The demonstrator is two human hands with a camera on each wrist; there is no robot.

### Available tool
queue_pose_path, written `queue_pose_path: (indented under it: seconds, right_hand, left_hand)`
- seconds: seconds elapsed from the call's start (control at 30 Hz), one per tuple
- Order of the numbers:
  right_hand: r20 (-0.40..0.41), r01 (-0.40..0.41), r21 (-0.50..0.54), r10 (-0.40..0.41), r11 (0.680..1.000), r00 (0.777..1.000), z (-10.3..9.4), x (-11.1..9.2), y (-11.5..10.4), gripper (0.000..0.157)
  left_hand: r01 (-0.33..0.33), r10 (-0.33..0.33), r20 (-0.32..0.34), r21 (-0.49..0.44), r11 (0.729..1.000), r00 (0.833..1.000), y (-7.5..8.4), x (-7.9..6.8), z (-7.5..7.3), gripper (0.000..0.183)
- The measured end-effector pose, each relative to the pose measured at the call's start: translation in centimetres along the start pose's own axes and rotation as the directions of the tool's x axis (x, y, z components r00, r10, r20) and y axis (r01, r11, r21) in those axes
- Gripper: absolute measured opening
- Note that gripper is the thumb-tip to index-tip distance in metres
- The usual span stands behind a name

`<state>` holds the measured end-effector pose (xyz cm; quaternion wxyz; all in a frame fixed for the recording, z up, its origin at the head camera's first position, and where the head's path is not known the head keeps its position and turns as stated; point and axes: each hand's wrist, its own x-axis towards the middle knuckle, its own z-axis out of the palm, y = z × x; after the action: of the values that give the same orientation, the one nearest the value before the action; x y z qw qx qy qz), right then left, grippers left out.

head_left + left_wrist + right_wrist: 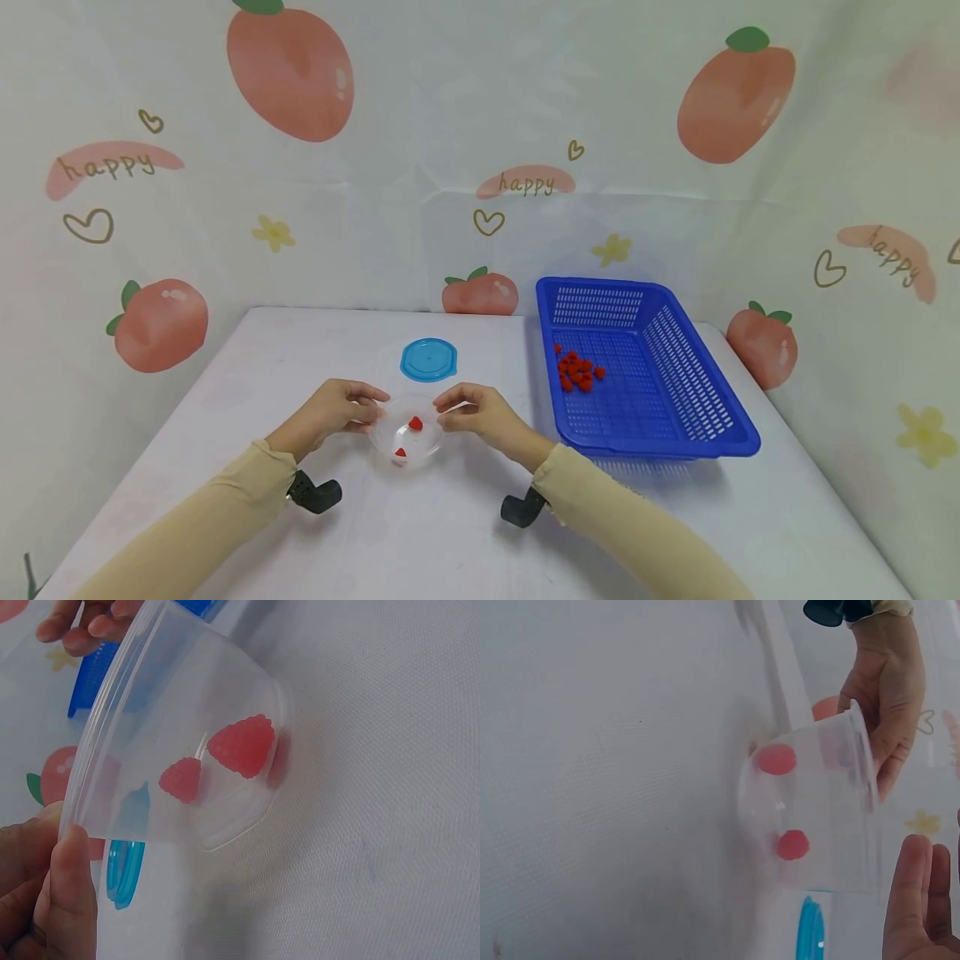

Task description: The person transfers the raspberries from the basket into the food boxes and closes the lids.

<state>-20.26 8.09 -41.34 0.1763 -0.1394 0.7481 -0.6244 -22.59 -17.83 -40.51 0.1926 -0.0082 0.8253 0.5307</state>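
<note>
A clear plastic tub [386,435] stands on the white table with two red raspberries inside. One raspberry [244,746] looks larger than the other raspberry [181,780] in the left wrist view. My left hand [336,414] pinches the tub's rim on the left, thumb and fingers on either side of it. On the opposite side, my right hand [483,419] is beside the rim with its fingers loosely bent. The right wrist view shows these fingers [907,889] apart from the tub, holding nothing.
A blue lid [428,360] lies behind the tub. To the right stands a blue slotted basket [637,400], with a cluster of raspberries [574,372] along its left side. A fruit-printed cloth [405,208] hangs behind the table [420,550].
</note>
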Motion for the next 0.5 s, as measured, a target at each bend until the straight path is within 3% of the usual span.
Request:
queue_pose_path:
  seconds: [0.5]
  right_hand:
    - [0.0, 0.103, 0.038, -0.103, 0.994, 0.995, -2.0, -3.6, -3.7, 0.028]
  left_hand:
    - [0.006, -0.006, 0.001, 0.008, 1.0, 1.0, 0.1, 0.0, 0.0, 0.032]
